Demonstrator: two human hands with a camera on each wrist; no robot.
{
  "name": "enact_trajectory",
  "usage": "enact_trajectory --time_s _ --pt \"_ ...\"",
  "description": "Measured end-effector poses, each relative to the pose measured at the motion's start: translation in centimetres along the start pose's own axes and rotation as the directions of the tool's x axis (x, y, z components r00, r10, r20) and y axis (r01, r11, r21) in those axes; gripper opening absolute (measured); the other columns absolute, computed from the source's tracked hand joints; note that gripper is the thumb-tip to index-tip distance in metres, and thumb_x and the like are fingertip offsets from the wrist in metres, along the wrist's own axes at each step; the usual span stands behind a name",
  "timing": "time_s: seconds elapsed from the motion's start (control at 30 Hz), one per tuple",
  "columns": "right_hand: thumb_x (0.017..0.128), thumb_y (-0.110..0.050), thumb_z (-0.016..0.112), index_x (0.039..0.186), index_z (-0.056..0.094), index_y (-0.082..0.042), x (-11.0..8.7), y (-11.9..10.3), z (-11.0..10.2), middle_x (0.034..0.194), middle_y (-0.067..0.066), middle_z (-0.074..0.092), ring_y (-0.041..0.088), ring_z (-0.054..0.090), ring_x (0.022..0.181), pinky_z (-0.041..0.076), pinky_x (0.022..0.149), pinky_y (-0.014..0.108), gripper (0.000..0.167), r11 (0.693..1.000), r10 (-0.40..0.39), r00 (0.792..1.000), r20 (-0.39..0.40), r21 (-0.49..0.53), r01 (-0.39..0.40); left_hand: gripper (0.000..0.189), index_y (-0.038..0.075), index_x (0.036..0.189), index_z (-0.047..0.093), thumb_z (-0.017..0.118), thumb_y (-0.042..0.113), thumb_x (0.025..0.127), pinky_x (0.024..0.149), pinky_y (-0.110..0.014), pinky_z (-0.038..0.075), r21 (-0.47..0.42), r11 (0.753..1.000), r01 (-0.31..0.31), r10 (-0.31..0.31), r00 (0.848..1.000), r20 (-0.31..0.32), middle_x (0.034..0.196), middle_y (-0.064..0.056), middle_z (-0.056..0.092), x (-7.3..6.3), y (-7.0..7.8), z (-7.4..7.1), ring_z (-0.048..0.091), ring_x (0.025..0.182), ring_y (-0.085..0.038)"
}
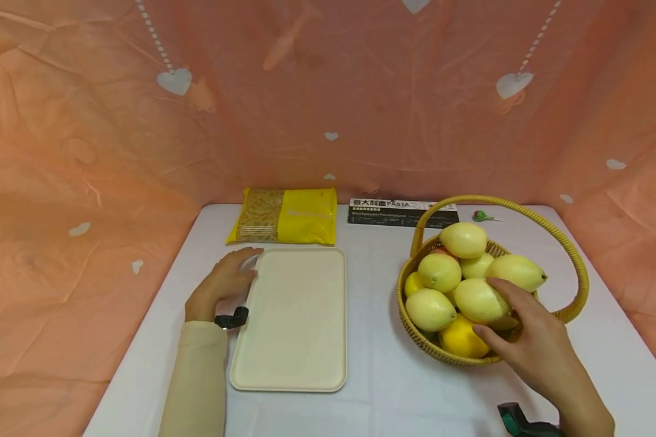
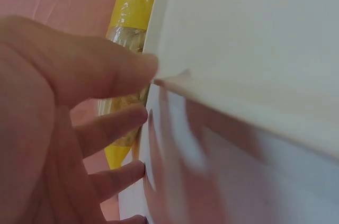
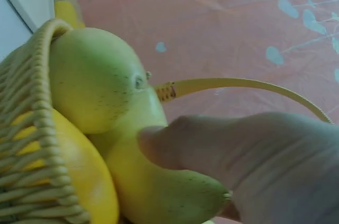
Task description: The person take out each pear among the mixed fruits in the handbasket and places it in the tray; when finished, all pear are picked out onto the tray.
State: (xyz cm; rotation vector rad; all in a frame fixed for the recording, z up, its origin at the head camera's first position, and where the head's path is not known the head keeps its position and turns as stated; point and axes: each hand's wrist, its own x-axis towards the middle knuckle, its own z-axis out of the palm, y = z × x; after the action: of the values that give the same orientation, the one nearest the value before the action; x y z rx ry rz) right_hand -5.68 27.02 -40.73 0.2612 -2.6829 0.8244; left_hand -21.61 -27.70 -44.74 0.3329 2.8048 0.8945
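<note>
A shallow cream tray lies left of centre on the white table. My left hand is at its upper left edge; in the left wrist view the thumb meets the rim and the fingers extend below it. On the right stands a woven basket with a hooped handle, heaped with oval yellow-green fruit and a rounder yellow fruit. My right hand grips one oval yellow-green fruit in the heap, thumb at its near side and fingers over the far side.
A yellow bag of pasta lies behind the tray. Right of it is a black and white pasta sauce box, partly behind the basket handle. A small green and red item lies at the back right. An orange curtain surrounds the table.
</note>
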Motion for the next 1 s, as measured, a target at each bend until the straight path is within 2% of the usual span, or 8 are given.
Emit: enact_trajectory --time_s 0.23,0.43,0.6,0.63,0.7,0.8,0.9,1.0 --pt "0.075 -0.009 0.100 0.156 0.057 -0.008 0.2 0.1 1.1 0.148 0.024 0.063 0.047 0.058 0.131 0.014 0.108 -0.004 0.092 0.999 -0.023 0.998 -0.060 0.022 0.025 0.060 0.012 0.166 0.047 0.057 0.014 0.108 0.120 -0.091 0.011 0.043 0.999 0.034 -0.036 0.998 0.047 0.173 -0.028 0.037 -0.2 -0.2 -0.1 0.027 0.161 -0.054" --pt "0.077 -0.009 0.098 0.154 0.059 -0.010 0.3 0.1 1.5 0.146 0.024 0.064 0.046 0.059 0.131 0.022 0.115 0.003 0.087 1.000 -0.013 0.996 -0.094 0.015 0.014 0.062 0.016 0.171 0.040 0.056 0.019 0.111 0.119 -0.092 0.001 0.038 0.998 0.059 -0.063 0.992 0.105 0.179 -0.028 0.023 -0.4 -0.3 -0.4 0.009 0.165 -0.059" --pt "0.073 -0.008 0.100 0.151 0.061 -0.008 0.3 -0.2 1.4 0.142 0.025 0.066 0.047 0.064 0.122 0.029 0.103 0.003 0.087 1.000 0.013 0.988 -0.151 0.007 -0.012 0.066 0.016 0.172 0.037 0.058 0.020 0.110 0.119 -0.091 -0.006 -0.003 0.998 0.059 -0.058 0.989 0.138 0.180 -0.029 0.017 -0.5 -0.3 -0.7 0.001 0.165 -0.062" --pt "0.072 -0.008 0.101 0.150 0.061 -0.007 0.3 -0.3 1.2 0.141 0.025 0.067 0.047 0.065 0.119 0.026 0.098 0.001 0.088 1.000 0.016 0.986 -0.166 0.012 -0.015 0.066 0.015 0.172 0.036 0.058 0.020 0.110 0.119 -0.090 -0.008 -0.013 0.998 0.060 -0.058 0.988 0.143 0.181 -0.029 0.016 -0.5 -0.3 -0.7 0.000 0.165 -0.062" --pt "0.069 -0.006 0.101 0.149 0.063 -0.007 0.3 -0.6 0.9 0.139 0.024 0.068 0.041 0.065 0.116 0.027 0.095 0.000 0.089 0.999 0.024 0.981 -0.192 0.031 -0.018 0.067 0.015 0.172 0.035 0.059 0.020 0.110 0.120 -0.089 -0.009 -0.028 0.998 0.064 -0.060 0.987 0.151 0.181 -0.029 0.015 -0.6 -0.3 -0.7 -0.002 0.165 -0.061" --pt "0.066 -0.001 0.101 0.148 0.065 -0.009 0.5 -1.1 0.2 0.137 0.020 0.070 0.014 0.063 0.118 0.029 0.096 -0.004 0.090 0.997 -0.008 0.978 -0.208 0.072 0.024 0.067 0.014 0.172 0.035 0.059 0.020 0.110 0.119 -0.090 -0.009 -0.033 0.998 0.063 -0.057 0.986 0.155 0.180 -0.030 0.015 -0.6 -0.4 -0.7 -0.002 0.165 -0.061" --pt "0.064 0.004 0.101 0.148 0.067 -0.011 1.1 -1.6 -0.7 0.138 0.007 0.070 -0.008 0.054 0.117 0.034 0.098 -0.005 0.091 0.987 -0.073 0.979 -0.193 0.124 0.098 0.067 0.015 0.173 0.035 0.059 0.022 0.110 0.119 -0.090 -0.009 -0.032 0.998 0.062 -0.056 0.987 0.154 0.181 -0.029 0.015 -0.6 -0.4 -0.7 -0.002 0.165 -0.062" --pt "0.065 0.008 0.100 0.149 0.067 -0.012 2.1 -2.5 -1.5 0.144 -0.009 0.065 -0.009 0.055 0.120 0.042 0.099 -0.003 0.092 0.970 -0.135 0.979 -0.154 0.181 0.162 0.067 0.016 0.173 0.035 0.058 0.023 0.110 0.118 -0.090 -0.011 -0.042 0.998 0.056 -0.049 0.987 0.150 0.181 -0.029 0.014 -0.6 -0.5 -0.7 -0.003 0.165 -0.061"
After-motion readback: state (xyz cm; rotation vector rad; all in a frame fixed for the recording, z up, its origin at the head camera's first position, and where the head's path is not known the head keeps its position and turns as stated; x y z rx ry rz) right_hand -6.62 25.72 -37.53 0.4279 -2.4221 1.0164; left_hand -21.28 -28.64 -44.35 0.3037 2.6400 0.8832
